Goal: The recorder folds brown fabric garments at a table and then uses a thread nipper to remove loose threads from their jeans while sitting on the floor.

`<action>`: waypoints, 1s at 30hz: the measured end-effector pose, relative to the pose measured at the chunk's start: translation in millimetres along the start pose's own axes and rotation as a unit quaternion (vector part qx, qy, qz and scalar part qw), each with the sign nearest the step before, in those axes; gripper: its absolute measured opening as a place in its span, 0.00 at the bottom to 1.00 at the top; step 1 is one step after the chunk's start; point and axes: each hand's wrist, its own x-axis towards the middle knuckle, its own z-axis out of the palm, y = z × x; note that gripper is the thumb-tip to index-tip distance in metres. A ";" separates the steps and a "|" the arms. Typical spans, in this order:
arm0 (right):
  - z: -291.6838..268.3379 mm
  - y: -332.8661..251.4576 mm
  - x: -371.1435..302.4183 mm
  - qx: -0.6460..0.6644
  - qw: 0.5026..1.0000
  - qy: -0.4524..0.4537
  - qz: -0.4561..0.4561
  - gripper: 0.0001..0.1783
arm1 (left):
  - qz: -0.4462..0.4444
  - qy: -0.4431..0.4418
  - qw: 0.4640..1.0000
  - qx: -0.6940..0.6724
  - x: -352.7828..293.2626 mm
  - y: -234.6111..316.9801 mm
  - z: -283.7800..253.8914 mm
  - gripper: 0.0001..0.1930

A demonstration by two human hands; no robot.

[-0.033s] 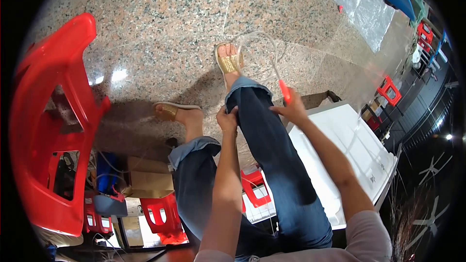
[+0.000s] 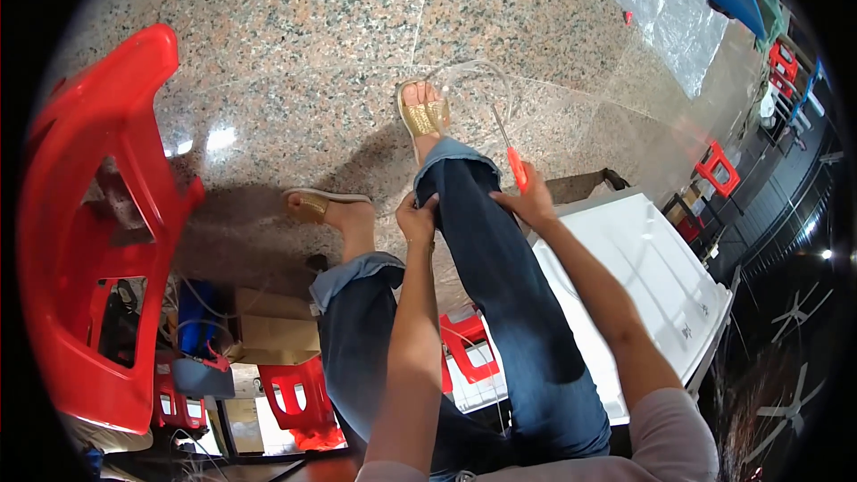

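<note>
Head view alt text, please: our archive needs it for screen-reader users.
Seen from above, a seated person's right hand holds a red-handled screwdriver beside their raised right knee, while the left hand rests on the jeans there. Gold sandals rest on a speckled stone floor, with a red plastic chair left and a white panel right.

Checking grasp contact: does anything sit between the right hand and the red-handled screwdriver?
Nothing visible does. The right hand grips the red-handled screwdriver directly, its shaft pointing away over the floor; the left hand rests on the jeans leg.
</note>
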 end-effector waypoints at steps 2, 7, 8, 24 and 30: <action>27.0 -14.1 13.8 0.075 0.997 0.005 0.006 0.46 | 0.110 0.019 0.994 -0.008 11.3 10.8 -17.3 0.13; 37.6 -32.2 49.1 0.283 0.946 -0.131 0.086 0.23 | -0.125 -0.258 0.951 -0.118 36.1 86.0 -83.8 0.09; 26.0 -28.7 58.2 0.373 0.878 -0.258 0.153 0.17 | -0.119 -0.282 0.940 -0.148 38.7 103.9 -76.6 0.11; 20.6 -32.0 32.3 0.536 0.839 -0.046 0.086 0.27 | 0.478 0.075 0.801 0.352 -15.3 90.1 -38.5 0.27; 7.5 -92.7 21.5 0.080 0.984 0.078 -0.136 0.35 | 0.439 0.026 0.832 0.339 12.4 108.4 -23.6 0.23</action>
